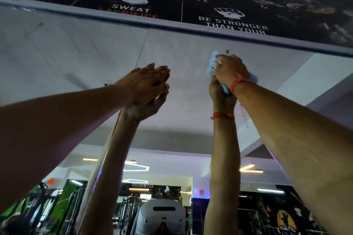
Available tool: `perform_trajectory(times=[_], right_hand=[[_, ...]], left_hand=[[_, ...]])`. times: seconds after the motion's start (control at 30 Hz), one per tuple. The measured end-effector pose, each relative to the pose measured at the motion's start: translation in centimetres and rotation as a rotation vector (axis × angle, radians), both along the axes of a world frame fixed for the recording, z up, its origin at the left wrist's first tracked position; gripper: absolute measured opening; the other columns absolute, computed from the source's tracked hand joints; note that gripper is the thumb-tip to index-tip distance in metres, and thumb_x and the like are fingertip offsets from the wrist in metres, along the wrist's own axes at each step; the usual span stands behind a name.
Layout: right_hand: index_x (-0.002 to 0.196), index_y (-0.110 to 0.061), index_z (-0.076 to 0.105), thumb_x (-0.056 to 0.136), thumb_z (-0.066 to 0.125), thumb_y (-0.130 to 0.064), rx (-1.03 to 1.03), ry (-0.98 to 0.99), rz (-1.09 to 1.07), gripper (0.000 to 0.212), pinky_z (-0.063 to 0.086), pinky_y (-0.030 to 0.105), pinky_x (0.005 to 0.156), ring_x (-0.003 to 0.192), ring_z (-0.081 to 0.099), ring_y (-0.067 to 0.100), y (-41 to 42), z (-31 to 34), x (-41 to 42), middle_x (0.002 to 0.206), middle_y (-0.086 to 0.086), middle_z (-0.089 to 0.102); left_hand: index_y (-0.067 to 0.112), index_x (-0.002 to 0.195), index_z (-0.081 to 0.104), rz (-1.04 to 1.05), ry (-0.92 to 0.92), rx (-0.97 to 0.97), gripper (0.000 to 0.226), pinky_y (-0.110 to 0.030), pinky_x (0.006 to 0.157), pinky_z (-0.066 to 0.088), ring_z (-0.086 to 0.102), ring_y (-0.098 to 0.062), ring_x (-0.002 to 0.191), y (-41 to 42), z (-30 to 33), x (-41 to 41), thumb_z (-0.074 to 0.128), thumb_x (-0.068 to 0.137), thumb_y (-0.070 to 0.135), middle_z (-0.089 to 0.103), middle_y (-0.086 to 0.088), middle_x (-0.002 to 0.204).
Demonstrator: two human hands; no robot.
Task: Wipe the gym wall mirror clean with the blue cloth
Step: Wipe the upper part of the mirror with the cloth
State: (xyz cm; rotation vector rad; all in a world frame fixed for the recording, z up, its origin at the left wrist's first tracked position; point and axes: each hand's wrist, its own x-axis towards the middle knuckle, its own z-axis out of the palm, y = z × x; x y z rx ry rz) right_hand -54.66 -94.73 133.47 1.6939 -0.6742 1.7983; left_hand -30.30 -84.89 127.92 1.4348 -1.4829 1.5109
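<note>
Mirror [181,59], right hand [229,66] pressing blue cloth [212,63]

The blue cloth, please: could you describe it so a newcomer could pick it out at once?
Start at the black banner above the mirror. Just below its lower edge, the right hand presses the blue cloth to the glass. It is the only pale blue, bunched thing here; the left hand holds nothing.

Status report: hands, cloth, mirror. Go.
Right hand grips blue cloth against mirror, near top edge. Left hand flat on glass. Nothing in the way.
</note>
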Motion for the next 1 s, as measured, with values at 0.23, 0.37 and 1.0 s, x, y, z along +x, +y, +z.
perform_trajectory(times=[0.23, 0.37, 1.0], right_hand=[[0.142, -0.019, 0.060, 0.106, 0.051, -0.023, -0.035, 0.263, 0.136, 0.037, 0.035, 0.026, 0.111, 0.133, 0.054, 0.024, 2.3, -0.4, 4.3, 0.147, 0.007, 0.058], [0.137, -0.016, 0.064, 0.104, 0.054, -0.016, -0.053, 0.210, 0.102, 0.034, 0.038, 0.019, 0.101, 0.130, 0.057, 0.026, 0.6, 0.4, 1.8, 0.142, 0.009, 0.062], [0.151, -0.009, 0.047, 0.105, 0.047, -0.017, -0.011, 0.200, -0.044, 0.047, 0.021, 0.022, 0.116, 0.146, 0.040, 0.026, 0.9, -0.6, 2.6, 0.159, 0.011, 0.044]], left_hand=[[0.027, 0.164, 0.014, 0.001, -0.013, -0.050, 0.062, -0.041, 0.126, 0.013, 0.004, -0.019, 0.158, -0.9, 0.1, 0.2, 0.029, 0.107, 0.050, 0.011, 0.009, 0.171], [0.029, 0.164, 0.014, -0.012, -0.002, -0.037, 0.064, -0.042, 0.127, 0.012, 0.004, -0.018, 0.158, -0.8, 0.1, 0.6, 0.029, 0.106, 0.052, 0.010, 0.010, 0.171], [0.027, 0.164, 0.008, 0.025, -0.027, 0.016, 0.064, -0.039, 0.128, 0.008, -0.001, -0.015, 0.158, 0.2, -0.9, 0.9, 0.029, 0.107, 0.050, 0.004, 0.011, 0.171]])
